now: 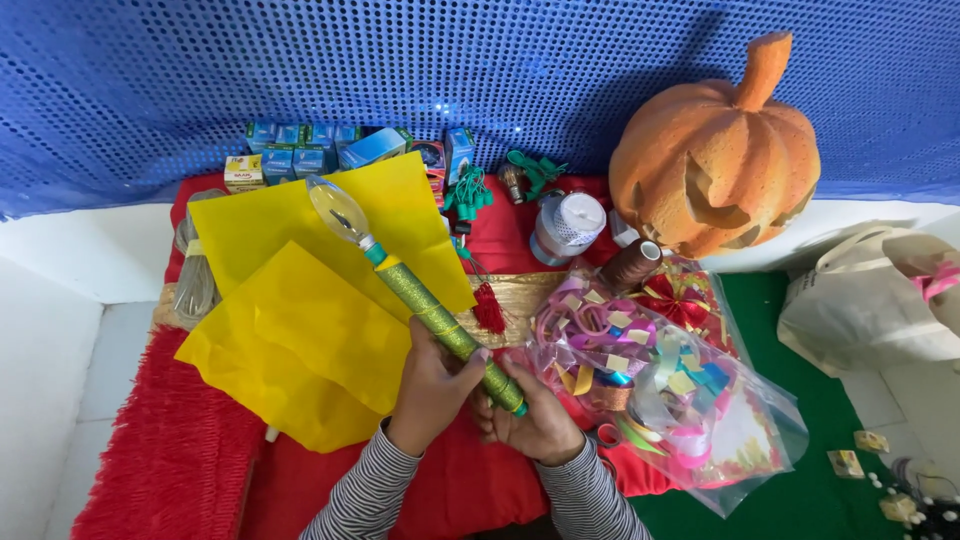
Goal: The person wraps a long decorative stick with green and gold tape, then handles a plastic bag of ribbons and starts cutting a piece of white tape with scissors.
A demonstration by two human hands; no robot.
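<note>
Blue sequinned cloth (pixel 200 90) backed a red-covered bench (pixel 470 480). Both hands, left hand (pixel 432 388) and right hand (pixel 535 420), clenched a green glitter-wrapped stick (pixel 445 325) tipped with a clear bulb (pixel 335 210), wrapping apparently complete; yellow paper sheets (pixel 300 340) lay unused beneath.

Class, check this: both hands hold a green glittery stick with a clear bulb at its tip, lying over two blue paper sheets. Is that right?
Not quite. The head view shows the paper sheets are yellow, not blue. The rest stands: the left hand and right hand hold the green glittery stick, with the clear bulb at its tip.
</note>
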